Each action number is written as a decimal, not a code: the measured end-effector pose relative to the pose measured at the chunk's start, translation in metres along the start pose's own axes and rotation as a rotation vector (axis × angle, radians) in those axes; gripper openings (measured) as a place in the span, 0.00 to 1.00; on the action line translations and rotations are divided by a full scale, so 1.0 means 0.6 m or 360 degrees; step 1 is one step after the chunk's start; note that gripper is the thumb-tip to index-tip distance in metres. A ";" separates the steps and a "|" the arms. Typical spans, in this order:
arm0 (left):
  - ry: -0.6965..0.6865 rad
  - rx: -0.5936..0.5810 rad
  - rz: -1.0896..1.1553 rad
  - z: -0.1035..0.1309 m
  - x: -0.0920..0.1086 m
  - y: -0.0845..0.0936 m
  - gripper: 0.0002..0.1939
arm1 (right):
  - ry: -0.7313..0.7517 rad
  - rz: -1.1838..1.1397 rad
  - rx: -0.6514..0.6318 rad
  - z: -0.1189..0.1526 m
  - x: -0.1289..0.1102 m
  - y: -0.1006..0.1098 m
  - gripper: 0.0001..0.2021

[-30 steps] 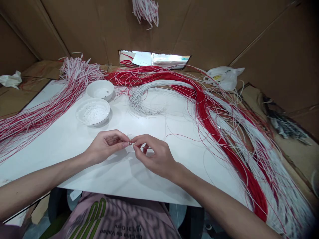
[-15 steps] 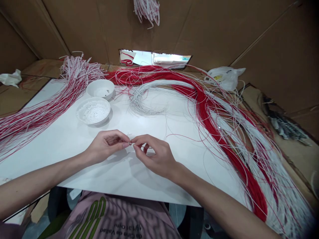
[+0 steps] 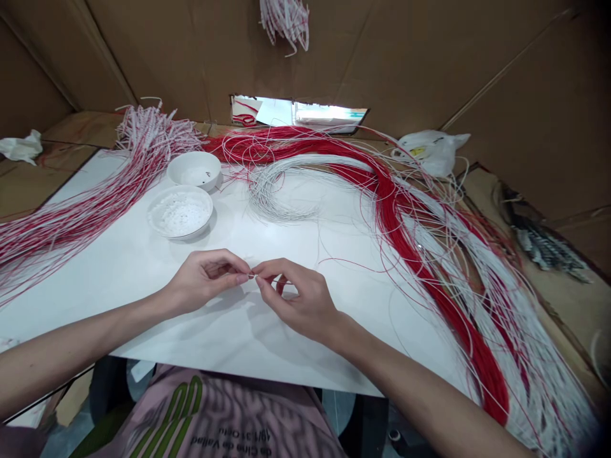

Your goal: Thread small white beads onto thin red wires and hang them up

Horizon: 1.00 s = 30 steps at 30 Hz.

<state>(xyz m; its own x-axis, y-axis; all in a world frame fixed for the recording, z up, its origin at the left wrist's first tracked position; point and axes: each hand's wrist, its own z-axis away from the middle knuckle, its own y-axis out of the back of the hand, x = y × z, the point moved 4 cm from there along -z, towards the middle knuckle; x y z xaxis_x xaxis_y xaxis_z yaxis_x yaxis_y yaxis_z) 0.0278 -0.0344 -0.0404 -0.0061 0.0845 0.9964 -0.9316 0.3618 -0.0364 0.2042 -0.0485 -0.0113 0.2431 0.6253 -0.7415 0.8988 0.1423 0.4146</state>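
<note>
Pinching a thin cord (image 3: 254, 276) between the fingers of the left hand (image 3: 207, 281) and the fingers of the right hand (image 3: 300, 299), thumb and forefinger pressed together on each, tips nearly touching. Holding it just above the white counter (image 3: 214, 346), too small there to tell how its ends meet. Have beyond the left hand a front bowl (image 3: 209, 224) filled with small white pieces (image 3: 180, 215), and just behind it a rear bowl (image 3: 187, 170) with a few dark specks inside. Can see at far left a red-and-white bundle (image 3: 107, 200), and sweeping around the back and right a thick red bundle (image 3: 394, 222), alongside white strands (image 3: 272, 200). Can also see a plastic bag (image 3: 433, 152) near the cardboard wall (image 3: 167, 57).
</note>
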 end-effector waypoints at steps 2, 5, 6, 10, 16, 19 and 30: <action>-0.0002 -0.0002 0.0001 0.000 0.000 0.000 0.05 | 0.0003 0.0002 0.0000 0.000 0.000 0.000 0.05; -0.0008 -0.0004 0.0006 0.000 0.001 0.000 0.05 | 0.0010 -0.0001 -0.0002 0.000 0.000 0.000 0.05; -0.0009 -0.0002 0.0007 -0.001 0.001 0.000 0.05 | 0.0014 0.0001 -0.0003 -0.001 0.000 0.001 0.04; -0.0009 0.0014 0.0015 -0.001 0.003 0.000 0.05 | 0.0048 0.0031 -0.0019 -0.001 0.000 0.000 0.05; 0.0065 0.0012 0.0060 -0.002 0.000 -0.002 0.05 | 0.0104 0.0066 -0.0003 0.000 0.000 0.000 0.05; 0.0100 0.0008 0.0078 -0.001 -0.001 -0.002 0.05 | 0.0116 0.0092 0.0006 0.000 -0.001 0.000 0.05; 0.0089 0.0005 0.0091 -0.002 -0.002 -0.002 0.05 | 0.0164 0.0139 -0.0034 0.000 -0.001 -0.001 0.05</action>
<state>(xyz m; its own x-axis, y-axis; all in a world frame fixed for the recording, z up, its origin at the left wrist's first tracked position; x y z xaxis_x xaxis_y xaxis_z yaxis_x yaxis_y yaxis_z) 0.0296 -0.0341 -0.0418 -0.0388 0.1567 0.9869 -0.9315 0.3518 -0.0925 0.2033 -0.0490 -0.0113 0.2803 0.7113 -0.6446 0.8678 0.0993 0.4869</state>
